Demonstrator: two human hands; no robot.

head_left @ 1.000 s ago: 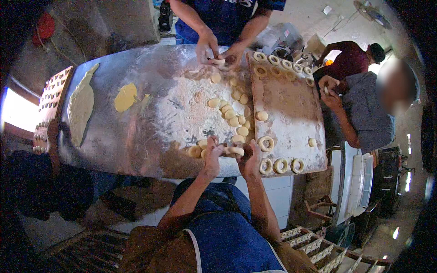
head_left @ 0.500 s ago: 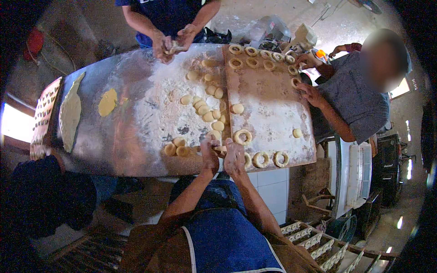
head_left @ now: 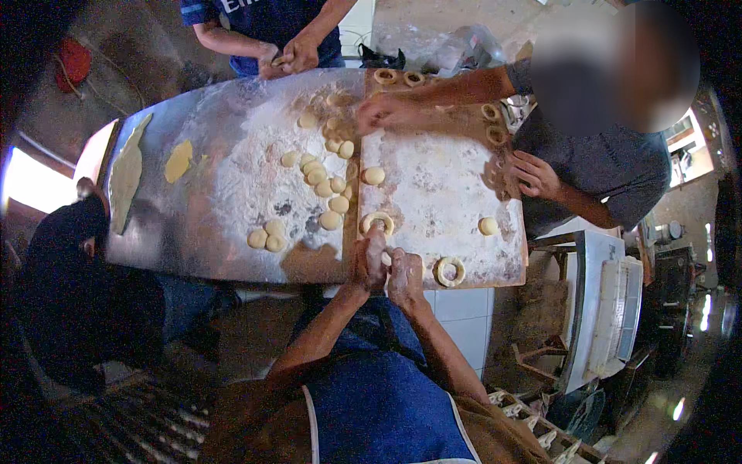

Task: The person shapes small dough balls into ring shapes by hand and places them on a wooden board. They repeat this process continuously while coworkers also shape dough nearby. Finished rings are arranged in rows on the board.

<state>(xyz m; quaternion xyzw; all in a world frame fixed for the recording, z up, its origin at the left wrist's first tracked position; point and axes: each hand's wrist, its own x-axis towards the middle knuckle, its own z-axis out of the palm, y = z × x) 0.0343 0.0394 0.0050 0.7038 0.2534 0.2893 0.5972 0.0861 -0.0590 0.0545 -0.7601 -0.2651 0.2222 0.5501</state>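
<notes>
Head view, hands (head_left: 406,277) pinching a pale dough piece (head_left: 386,258) between them, dough ring (head_left: 389,225) just beyond

The room is dim, with daylight blown out to white at a window (head_left: 39,181) past the left end of the bench (head_left: 174,232) and a smaller bright window (head_left: 686,143) past its right end. The bench's metal gives a dull sheen; shadow darkens its near edge beside the person's hands (head_left: 406,280). Over the bench's far half, a co-worker's hand (head_left: 378,113) smears with motion. Grain speckles the gloom left of the bench, whose long edges bow.
</notes>
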